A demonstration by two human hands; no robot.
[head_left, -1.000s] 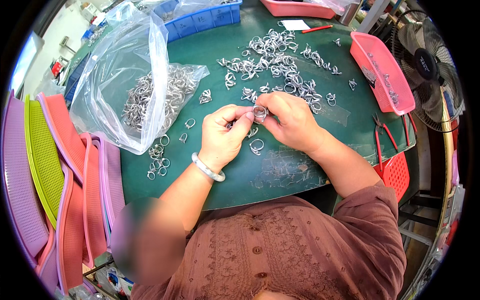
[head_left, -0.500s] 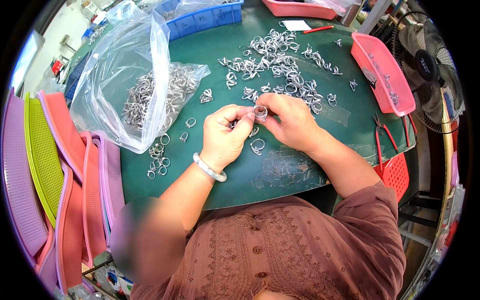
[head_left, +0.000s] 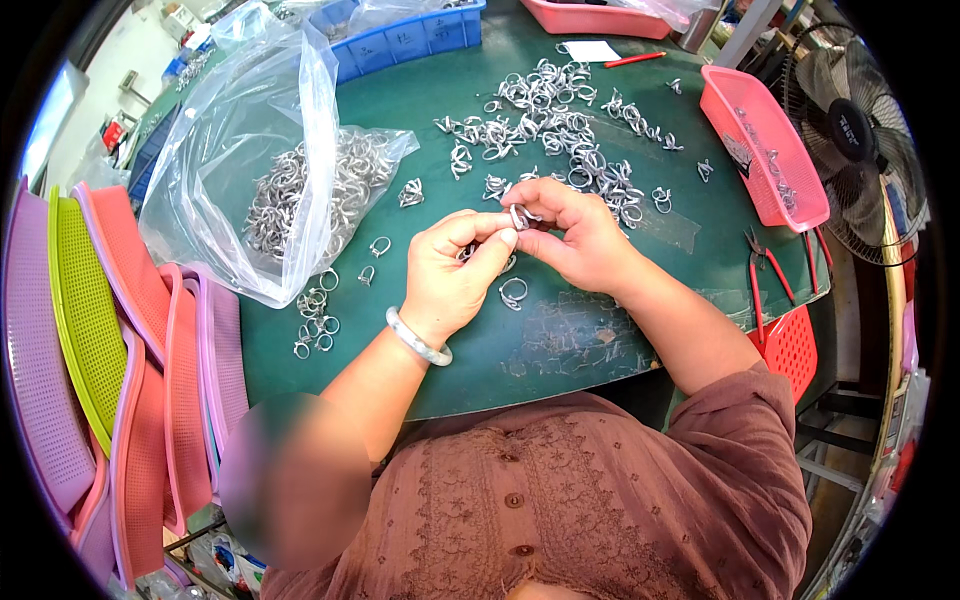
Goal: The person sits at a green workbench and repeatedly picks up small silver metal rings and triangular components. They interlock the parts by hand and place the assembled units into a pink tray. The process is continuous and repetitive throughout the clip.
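A silver-coloured ring (head_left: 521, 216) is pinched between the fingertips of my left hand (head_left: 455, 262) and my right hand (head_left: 578, 238), just above the table. Dark metal, apparently more rings, shows beneath my left fingers, partly hidden. On the table just below my hands lies a loose ring (head_left: 513, 293). Beyond them spreads a heap of similar rings (head_left: 550, 105). To the left, a clear plastic bag (head_left: 215, 150) lies with its mouth gaping, holding a mass of rings (head_left: 320, 190). A small group of rings (head_left: 318, 325) is between the bag and my left forearm.
At the right stand a pink basket (head_left: 745, 150) with a few rings, red-handled pliers (head_left: 762, 270) and a fan (head_left: 850, 135). Purple, green and pink baskets (head_left: 130, 370) are stacked at the left. A blue crate (head_left: 410, 45) and a red pen (head_left: 635, 61) lie far back on the green table (head_left: 450, 385).
The ring between my fingertips has turned, its round opening no longer facing up. My right fingers have shifted slightly around it; my left hand has barely moved.
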